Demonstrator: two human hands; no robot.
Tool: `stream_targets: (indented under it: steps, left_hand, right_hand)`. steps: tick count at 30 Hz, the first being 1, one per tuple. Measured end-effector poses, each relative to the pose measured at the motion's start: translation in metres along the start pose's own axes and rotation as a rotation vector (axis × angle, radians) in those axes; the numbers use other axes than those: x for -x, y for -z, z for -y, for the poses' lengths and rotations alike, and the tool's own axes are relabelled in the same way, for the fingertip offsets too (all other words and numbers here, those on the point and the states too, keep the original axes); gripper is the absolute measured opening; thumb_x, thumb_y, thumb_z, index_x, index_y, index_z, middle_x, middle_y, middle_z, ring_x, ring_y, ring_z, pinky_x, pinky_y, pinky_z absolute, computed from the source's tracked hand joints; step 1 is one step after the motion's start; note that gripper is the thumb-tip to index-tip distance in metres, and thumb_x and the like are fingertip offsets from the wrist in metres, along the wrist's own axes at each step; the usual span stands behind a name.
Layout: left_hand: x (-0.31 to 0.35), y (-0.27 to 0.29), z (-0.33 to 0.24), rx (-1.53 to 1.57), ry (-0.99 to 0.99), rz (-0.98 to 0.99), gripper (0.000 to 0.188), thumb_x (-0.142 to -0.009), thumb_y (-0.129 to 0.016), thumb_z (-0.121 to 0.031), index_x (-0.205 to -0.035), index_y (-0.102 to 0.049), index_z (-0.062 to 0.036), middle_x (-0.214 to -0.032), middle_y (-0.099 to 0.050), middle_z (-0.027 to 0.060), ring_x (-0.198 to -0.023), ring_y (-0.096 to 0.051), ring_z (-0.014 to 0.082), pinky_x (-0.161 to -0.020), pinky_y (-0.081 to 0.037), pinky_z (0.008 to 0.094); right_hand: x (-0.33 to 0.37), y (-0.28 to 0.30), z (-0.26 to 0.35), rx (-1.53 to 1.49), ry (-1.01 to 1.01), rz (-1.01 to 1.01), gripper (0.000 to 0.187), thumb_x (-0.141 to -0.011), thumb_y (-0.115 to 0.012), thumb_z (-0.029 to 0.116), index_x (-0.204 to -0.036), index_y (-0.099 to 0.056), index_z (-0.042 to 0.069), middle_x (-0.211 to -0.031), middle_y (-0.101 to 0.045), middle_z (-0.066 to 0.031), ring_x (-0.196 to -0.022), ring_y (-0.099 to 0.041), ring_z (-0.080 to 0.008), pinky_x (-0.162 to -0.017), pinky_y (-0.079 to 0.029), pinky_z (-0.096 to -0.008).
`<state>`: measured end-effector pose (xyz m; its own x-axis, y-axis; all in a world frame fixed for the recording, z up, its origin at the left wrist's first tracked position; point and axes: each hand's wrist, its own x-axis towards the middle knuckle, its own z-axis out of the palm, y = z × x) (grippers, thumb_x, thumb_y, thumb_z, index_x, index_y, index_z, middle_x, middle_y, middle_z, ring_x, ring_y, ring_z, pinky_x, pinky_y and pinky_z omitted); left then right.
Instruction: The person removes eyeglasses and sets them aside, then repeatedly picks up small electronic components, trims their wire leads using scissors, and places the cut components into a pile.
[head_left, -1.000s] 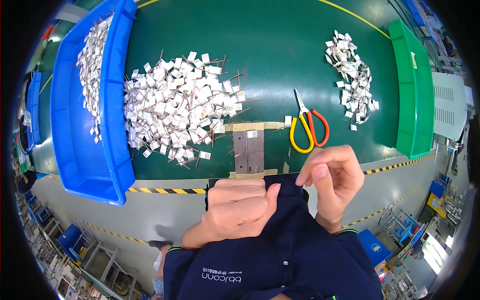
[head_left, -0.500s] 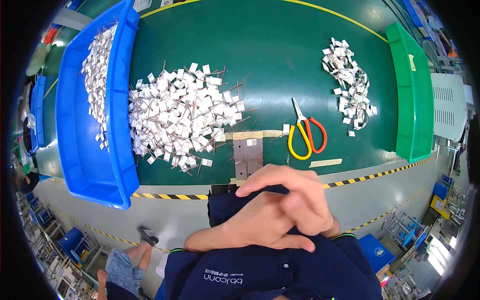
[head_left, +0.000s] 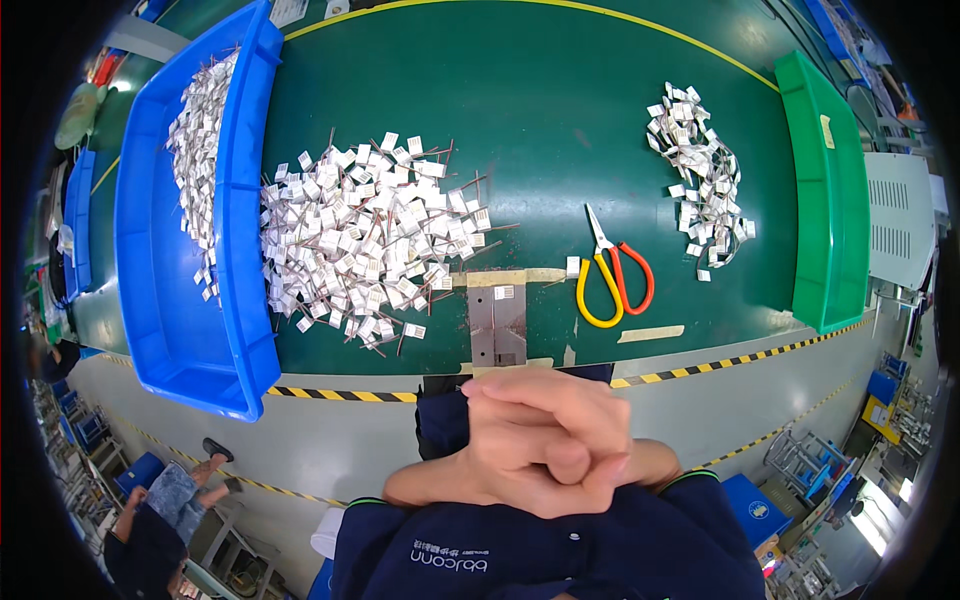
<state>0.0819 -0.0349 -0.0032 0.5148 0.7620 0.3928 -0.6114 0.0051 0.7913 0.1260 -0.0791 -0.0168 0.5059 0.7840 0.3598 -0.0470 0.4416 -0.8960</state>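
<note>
My left hand (head_left: 450, 482) and my right hand (head_left: 560, 425) are clasped together in front of my dark blue top, just below the table's striped front edge. The right hand lies over the left with the fingers folded around each other, and nothing shows between them. The nearest thing on the green table (head_left: 560, 130) is a small grey metal plate (head_left: 497, 325) taped down at the front edge. A large heap of small white tagged parts with thin leads (head_left: 365, 245) lies to its upper left. Scissors with one yellow and one red handle (head_left: 612, 280) lie to its right.
A long blue bin (head_left: 165, 300) holding more white parts stands at the left of the table. A smaller heap of white parts (head_left: 700, 175) lies at the right, beside a green bin (head_left: 825, 200). Another person (head_left: 150, 530) is seated at the lower left, on the floor level.
My right hand, which was raised apart with its fingers pinched, has come down over my left hand. Both are now clasped together and closer to my body.
</note>
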Motion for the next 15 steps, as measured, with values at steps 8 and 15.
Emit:
stream_targets:
  steps: [8, 15]
  left_hand:
    - [0.009, 0.017, -0.006, -0.312, 0.046, -0.050, 0.016, -0.056, -0.068, 0.003, -0.055, -0.053, -0.0027, -0.059, -0.058, 0.0043, -0.050, -0.060, 0.0171, -0.048, -0.044, 0.0229]
    - [0.027, 0.007, -0.001, -0.357, 0.035, -0.456, 0.017, -0.055, -0.071, -0.001, -0.066, -0.059, -0.0026, -0.060, -0.058, 0.0065, -0.049, -0.056, 0.0165, -0.050, -0.044, 0.0244]
  right_hand:
    - [-0.027, 0.014, 0.010, 0.040, -0.010, 0.304, 0.038, -0.093, -0.035, 0.017, -0.116, -0.045, -0.011, -0.073, -0.051, -0.0044, -0.062, -0.052, -0.0175, -0.067, -0.048, -0.0301]
    - [-0.034, 0.024, 0.006, -0.188, -0.100, 0.620, 0.040, -0.091, -0.035, 0.011, -0.125, -0.033, -0.011, -0.074, -0.045, -0.0023, -0.066, -0.047, -0.0158, -0.081, -0.048, -0.0328]
